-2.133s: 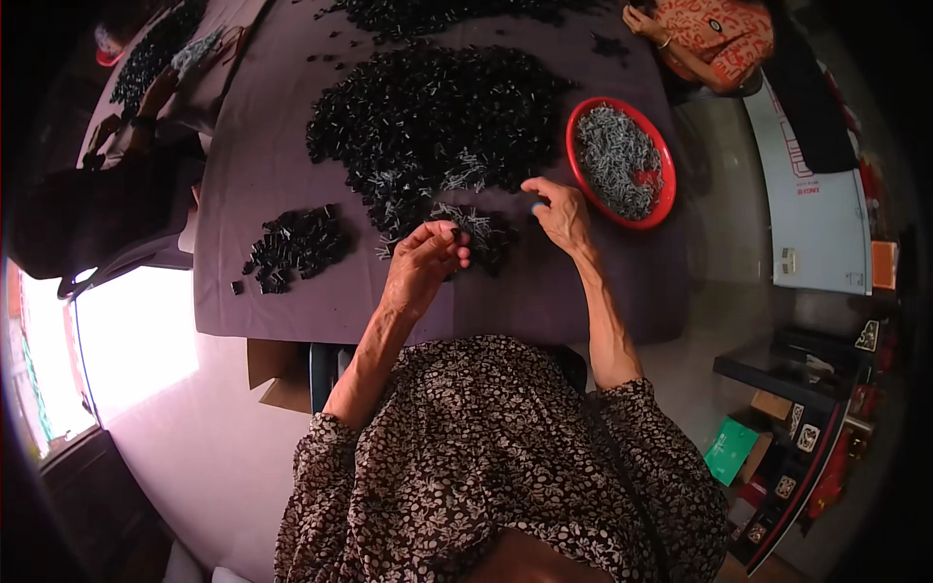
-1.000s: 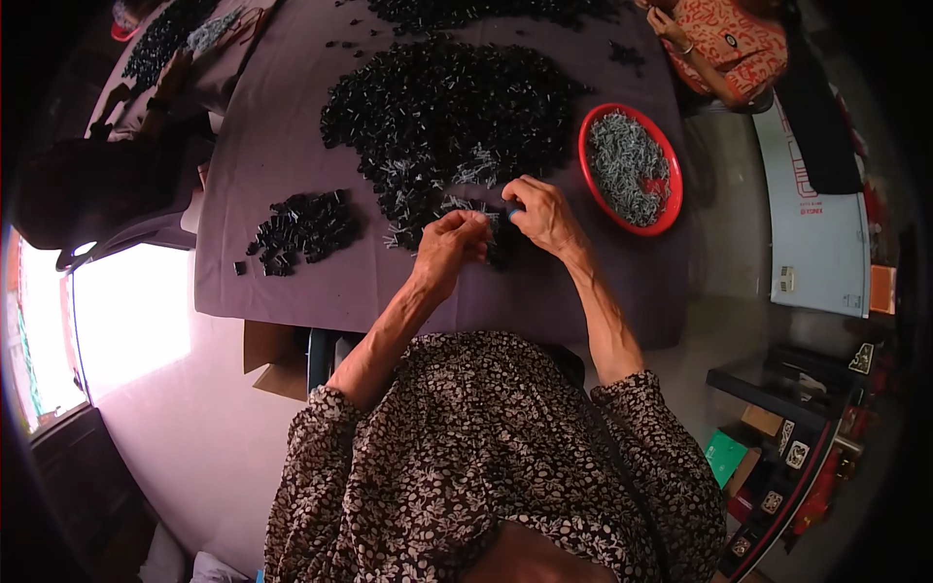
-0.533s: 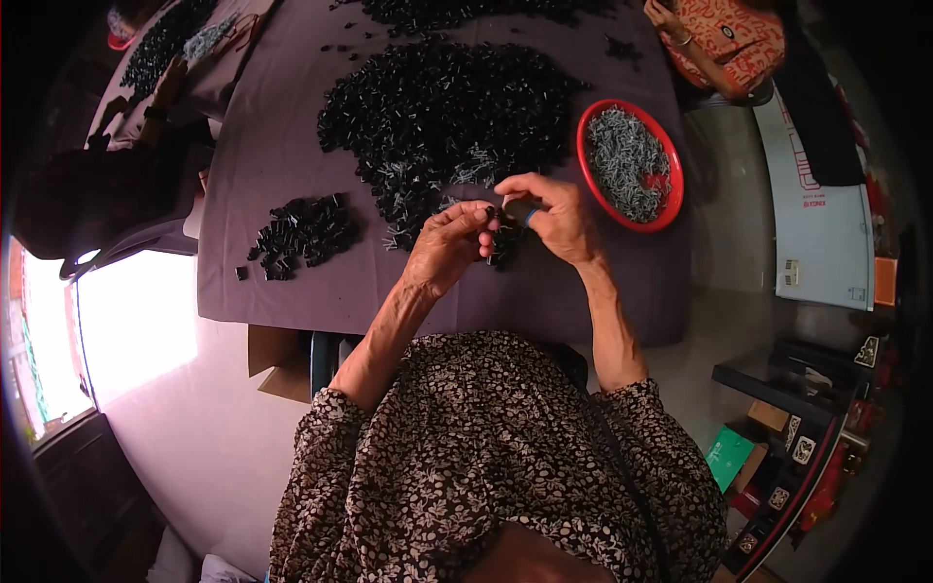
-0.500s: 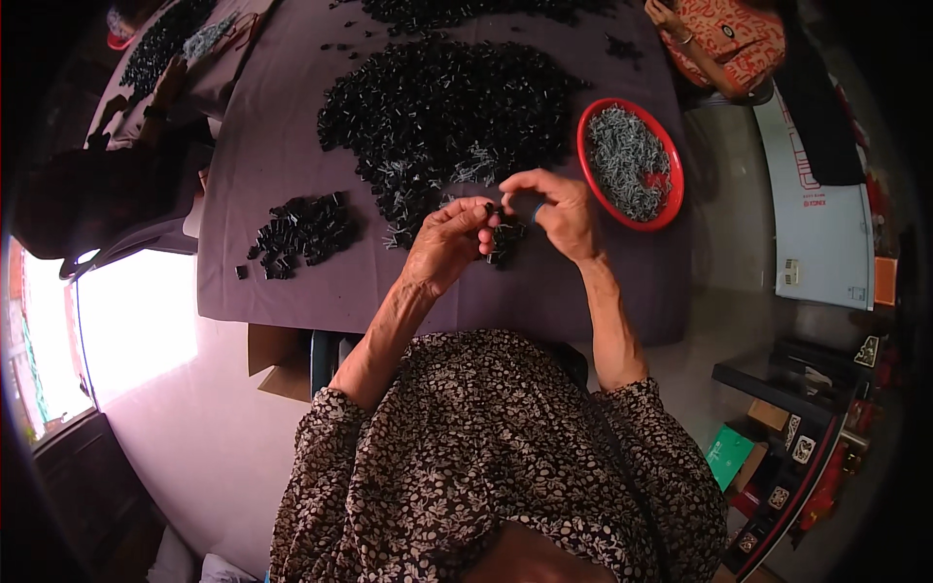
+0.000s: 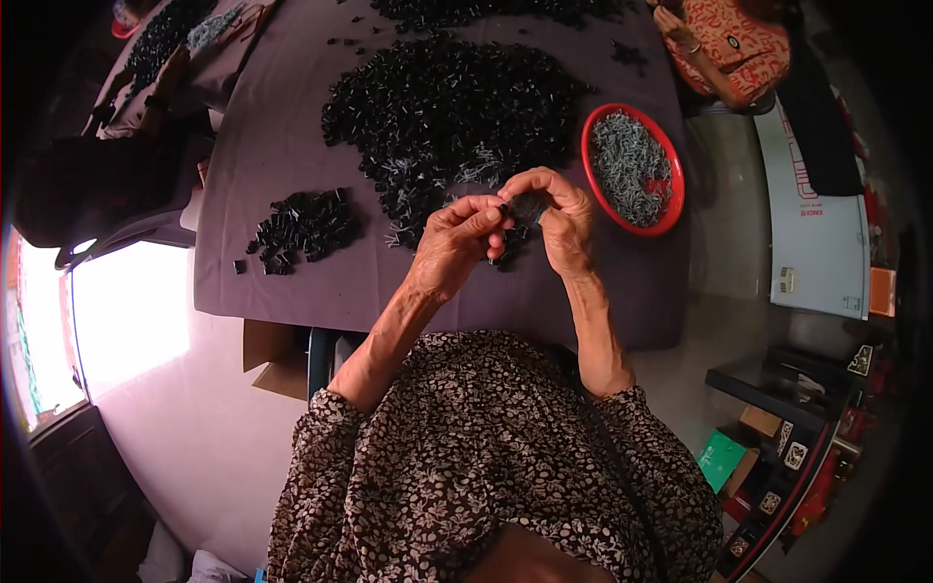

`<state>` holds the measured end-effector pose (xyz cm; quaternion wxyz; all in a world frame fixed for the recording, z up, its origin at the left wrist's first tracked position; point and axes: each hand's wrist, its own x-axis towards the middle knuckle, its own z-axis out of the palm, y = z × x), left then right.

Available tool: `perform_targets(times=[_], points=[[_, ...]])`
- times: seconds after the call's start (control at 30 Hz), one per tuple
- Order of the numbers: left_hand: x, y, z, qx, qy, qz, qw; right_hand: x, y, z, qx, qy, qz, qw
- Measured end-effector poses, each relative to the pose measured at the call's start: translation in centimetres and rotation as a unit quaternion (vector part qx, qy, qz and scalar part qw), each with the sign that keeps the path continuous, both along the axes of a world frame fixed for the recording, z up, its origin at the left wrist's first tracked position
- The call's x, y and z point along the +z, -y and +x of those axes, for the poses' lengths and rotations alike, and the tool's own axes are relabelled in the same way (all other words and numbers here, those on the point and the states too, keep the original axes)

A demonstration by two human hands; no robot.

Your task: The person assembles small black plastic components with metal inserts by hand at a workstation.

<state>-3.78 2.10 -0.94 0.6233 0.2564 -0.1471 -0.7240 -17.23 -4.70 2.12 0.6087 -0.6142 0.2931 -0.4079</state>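
A small black plastic piece [image 5: 504, 210] is pinched between thumb and forefinger of my left hand [image 5: 450, 245], above the near end of the large black heap. My right hand [image 5: 566, 222] is curled beside it, forefinger and thumb closed close to the same piece. Whatever lies between those fingers is too small to make out. Beyond both hands spreads the large heap of small black plastic pieces [image 5: 447, 107], with grey screws [image 5: 478, 165] strewn on its near part. More grey screws [image 5: 632, 160] fill a red oval basin [image 5: 587, 185] right of my right hand.
A smaller pile of black pieces [image 5: 306, 228] lies at the left on the purple-grey tablecloth [image 5: 272, 117]. One person in orange patterned clothing [image 5: 739, 49] sits at the far right. Another person's dark sleeve [image 5: 87, 185] shows at the left. A cardboard box [image 5: 277, 364] is under the table.
My right hand has moved a little left, bringing its fingertips up to the black piece in my left hand. My left hand keeps its pinch. The whole view has shifted slightly.
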Motion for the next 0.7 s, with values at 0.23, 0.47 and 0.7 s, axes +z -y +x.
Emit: perform_targets(times=[0.23,0.47,0.7], points=[[0.1,0.0,-0.2,0.009,0.014,0.005,1.000,0.5,-0.3,-0.3,-0.008,-0.045,-0.031,0.998],[0.0,-0.2,-0.2,0.015,0.035,0.018,0.999,0.2,-0.4,-0.2,-0.010,-0.053,-0.082,0.995],[1.1,-0.3,-0.2,0.030,0.169,0.050,0.984,0.9,-0.6,0.0,-0.029,-0.123,-0.244,0.961]])
